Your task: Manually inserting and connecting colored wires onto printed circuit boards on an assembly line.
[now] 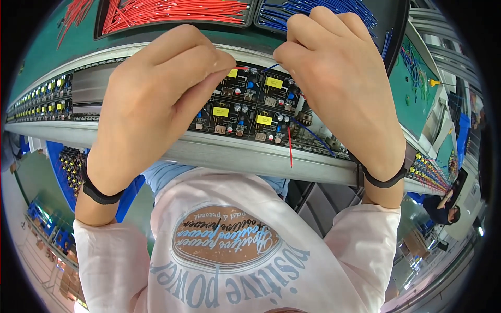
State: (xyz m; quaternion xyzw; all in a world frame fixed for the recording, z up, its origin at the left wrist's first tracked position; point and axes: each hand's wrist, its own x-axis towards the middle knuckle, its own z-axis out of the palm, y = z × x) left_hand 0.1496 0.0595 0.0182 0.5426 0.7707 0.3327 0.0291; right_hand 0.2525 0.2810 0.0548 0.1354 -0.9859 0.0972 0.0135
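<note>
My left hand [162, 88] is closed in a pinch on a short red wire [240, 68], whose end reaches a black circuit board panel [229, 122] below it. Opposite, my right hand [334, 68] pinches a blue wire [271, 67] just above the same panel's far edge. Yellow blocks, small cylinders and blue parts cover the boards. From the panel's near right section stick out another red wire [290, 148] and another blue wire [315, 136]. My fingertips are partly hidden behind the hands.
Beyond my hands, one black tray holds many red wires [172, 11]; beside it lie many blue wires [276, 13]. A metal rail [235, 151] runs along the near side. More boards [42, 99] sit at far left. Another person [441, 208] is at far right.
</note>
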